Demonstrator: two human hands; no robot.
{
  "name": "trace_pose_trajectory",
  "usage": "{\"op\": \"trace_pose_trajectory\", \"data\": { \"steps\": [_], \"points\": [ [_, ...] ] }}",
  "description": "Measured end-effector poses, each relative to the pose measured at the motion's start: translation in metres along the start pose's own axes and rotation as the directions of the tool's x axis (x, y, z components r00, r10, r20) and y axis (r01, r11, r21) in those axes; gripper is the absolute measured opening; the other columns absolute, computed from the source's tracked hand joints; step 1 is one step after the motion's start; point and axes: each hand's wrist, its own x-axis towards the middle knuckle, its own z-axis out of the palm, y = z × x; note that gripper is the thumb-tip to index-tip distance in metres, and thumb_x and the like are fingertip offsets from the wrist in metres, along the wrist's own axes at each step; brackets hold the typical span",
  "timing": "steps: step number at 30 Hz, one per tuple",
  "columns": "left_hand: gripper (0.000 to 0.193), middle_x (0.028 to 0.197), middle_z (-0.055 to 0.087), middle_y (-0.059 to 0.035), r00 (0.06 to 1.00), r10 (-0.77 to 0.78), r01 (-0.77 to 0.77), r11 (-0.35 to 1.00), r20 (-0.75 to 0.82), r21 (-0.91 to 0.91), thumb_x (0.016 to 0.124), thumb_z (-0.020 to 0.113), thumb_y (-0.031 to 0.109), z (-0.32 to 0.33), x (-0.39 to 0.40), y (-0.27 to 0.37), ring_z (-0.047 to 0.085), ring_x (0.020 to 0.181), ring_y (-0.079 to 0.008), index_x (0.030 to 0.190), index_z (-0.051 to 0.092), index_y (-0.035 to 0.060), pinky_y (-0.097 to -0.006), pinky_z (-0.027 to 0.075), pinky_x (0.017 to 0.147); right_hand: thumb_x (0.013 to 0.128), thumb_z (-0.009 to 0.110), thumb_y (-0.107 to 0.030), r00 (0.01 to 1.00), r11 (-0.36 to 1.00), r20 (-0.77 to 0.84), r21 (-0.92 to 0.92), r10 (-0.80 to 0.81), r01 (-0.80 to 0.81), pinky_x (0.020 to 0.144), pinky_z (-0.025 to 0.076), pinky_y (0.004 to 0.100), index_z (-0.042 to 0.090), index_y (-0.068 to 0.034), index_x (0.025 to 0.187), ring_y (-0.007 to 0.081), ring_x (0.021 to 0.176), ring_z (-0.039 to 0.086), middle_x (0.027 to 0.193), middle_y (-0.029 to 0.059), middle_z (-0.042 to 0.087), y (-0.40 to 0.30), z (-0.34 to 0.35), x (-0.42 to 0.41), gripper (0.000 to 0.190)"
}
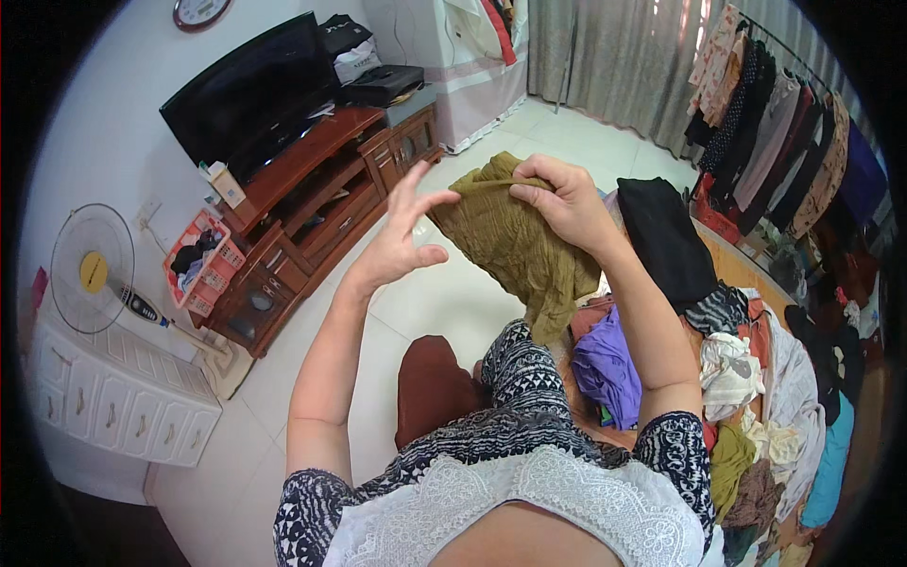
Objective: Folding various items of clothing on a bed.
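My right hand (560, 195) pinches the top edge of an olive-green crinkled garment (517, 241) between thumb and fingers. The cloth hangs down in folds in front of me, its lower end close to my patterned trouser leg (528, 368). At its left upper corner, my left hand (404, 230) has its fingers spread and its thumb well apart. The index fingertip meets or overlaps the garment's edge; whether it touches is unclear. To the right of the hanging cloth lie a purple garment (609, 368) and a folded black garment (666, 241).
A wooden surface (730, 262) on my right bears several heaped clothes, including a white printed one (730, 372). Reddish-brown fabric (436, 390) is beside my leg. Leftward stand a TV cabinet (312, 205), pink basket (209, 266) and fan (92, 273). A clothes rack (779, 46) stands at back right.
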Motion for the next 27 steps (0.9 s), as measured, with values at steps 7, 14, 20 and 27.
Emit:
{"op": "trace_pose_trajectory", "data": {
  "steps": [7, 14, 20, 27],
  "points": [
    [0.062, 0.124, 0.054, -0.0133, 0.894, -0.268, 0.416, 0.797, 0.36, -0.438, 0.072, 0.075, 0.02, 0.028, 0.019, -0.013, 0.052, 0.114, -0.0213, 0.123, 0.05, -0.0056, -0.0333, 0.038, 0.099, 0.084, 0.065, -0.012, 0.985, 0.943, -0.036, 0.297, 0.17, -0.152, 0.069, 0.044, 0.0233, 0.06, -0.001, 0.088, 0.0054, 0.075, 0.051, 0.077, -0.0024, 0.058, 0.02, -0.022, -0.013, 0.012],
    [0.044, 0.106, 0.064, -0.0121, 0.925, -0.326, 0.359, 0.578, 0.196, -0.733, 0.074, 0.064, 0.014, -0.002, 0.042, -0.006, 0.064, 0.092, -0.0198, 0.113, 0.057, -0.005, -0.0333, 0.051, 0.085, 0.085, 0.062, -0.004, 0.899, 0.786, 0.187, 0.437, 0.396, -0.437, 0.067, 0.042, 0.0183, 0.052, -0.003, 0.103, 0.0031, 0.078, 0.052, 0.084, -0.003, 0.056, 0.091, -0.053, -0.052, 0.02],
    [0.034, 0.1, 0.065, -0.0113, 0.898, -0.388, 0.402, 0.535, 0.207, -0.743, 0.075, 0.061, 0.008, -0.002, 0.061, 0.002, 0.064, 0.086, -0.0189, 0.107, 0.058, -0.0041, -0.0314, 0.052, 0.08, 0.087, 0.058, -0.002, 0.88, 0.797, 0.199, 0.372, 0.431, -0.475, 0.062, 0.041, 0.0181, 0.049, -0.003, 0.107, 0.003, 0.073, 0.051, 0.084, -0.0025, 0.055, 0.103, -0.044, -0.062, 0.023],
    [0.028, 0.097, 0.066, -0.0107, 0.897, -0.414, 0.407, 0.632, 0.157, -0.659, 0.078, 0.063, 0.007, 0.005, 0.058, 0.028, 0.065, 0.084, -0.017, 0.104, 0.06, -0.0041, -0.0304, 0.052, 0.078, 0.093, 0.055, -0.03, 0.863, 0.742, 0.194, 0.445, 0.467, -0.502, 0.058, 0.038, 0.0198, 0.048, -0.008, 0.102, 0.0045, 0.067, 0.046, 0.078, -0.0046, 0.047, 0.102, -0.033, -0.077, 0.024]
  ]
}}
